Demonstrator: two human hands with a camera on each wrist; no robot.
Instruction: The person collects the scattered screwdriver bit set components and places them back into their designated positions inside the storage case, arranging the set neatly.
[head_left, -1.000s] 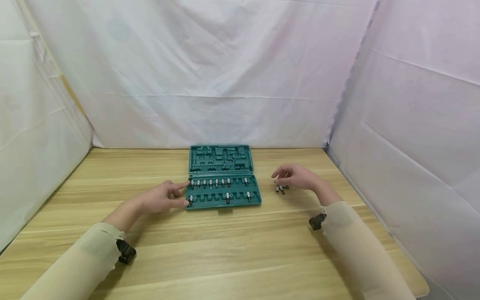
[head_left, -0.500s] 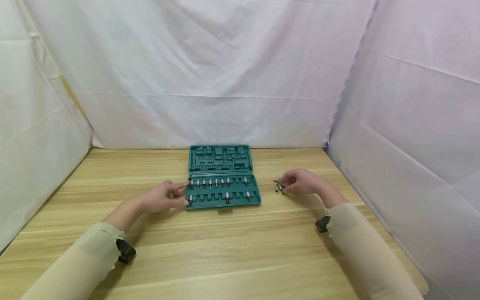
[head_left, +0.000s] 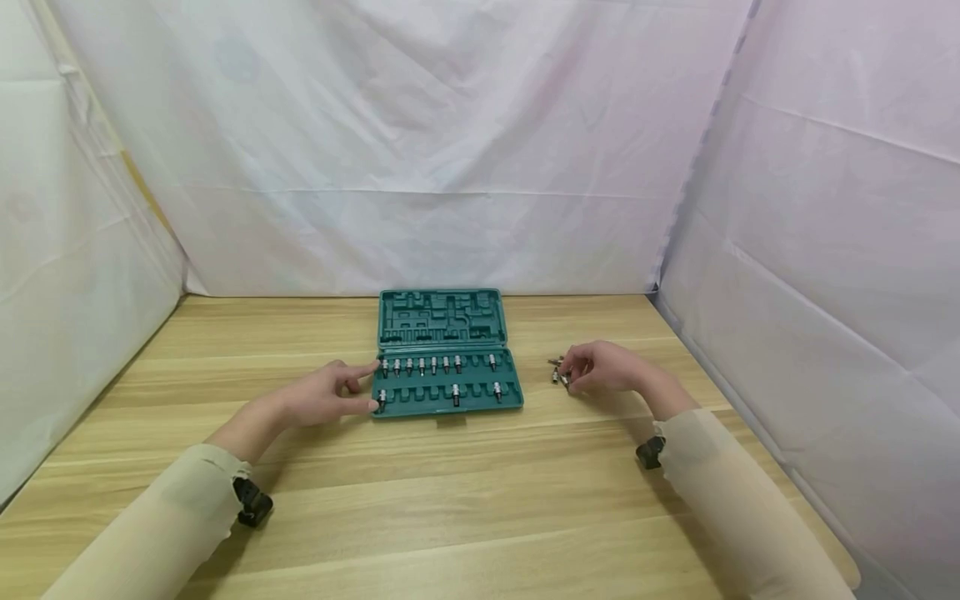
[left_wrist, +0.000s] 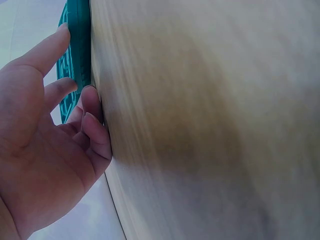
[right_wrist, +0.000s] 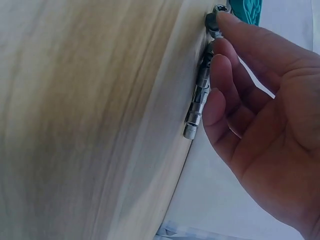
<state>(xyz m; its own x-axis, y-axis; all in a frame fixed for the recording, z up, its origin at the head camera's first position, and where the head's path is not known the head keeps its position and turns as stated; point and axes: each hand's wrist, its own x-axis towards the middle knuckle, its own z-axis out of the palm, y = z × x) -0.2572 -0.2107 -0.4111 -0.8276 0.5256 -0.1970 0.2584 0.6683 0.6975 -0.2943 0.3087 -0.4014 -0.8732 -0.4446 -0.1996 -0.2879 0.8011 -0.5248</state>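
Observation:
An open green case (head_left: 420,409) lies on the table, with bit sockets (head_left: 456,395) seated in some of its slots. My left hand (head_left: 322,398) rests at the case's left side, thumb at the front corner and index finger farther back. In the left wrist view its thumb (left_wrist: 50,45) lies against the green case wall (left_wrist: 80,40), the other fingers bent. Right of the case, my right hand (head_left: 607,367) reaches over a small pile of loose bit sockets (head_left: 556,377). Its thumb (right_wrist: 245,32) touches one bit socket (right_wrist: 212,23); the index fingertip sits just apart from the thumb, against the pile.
The case lid (head_left: 442,317) stands open toward the back, its moulded recesses showing. A wood-grain table (head_left: 420,500) carries everything. White cloth (head_left: 420,167) hangs behind the table and along both sides. A small black camera (head_left: 253,502) sits at the left wrist.
My right hand has come down and slightly right, from hovering over the loose bit sockets to touching them. The left hand stays at the case edge.

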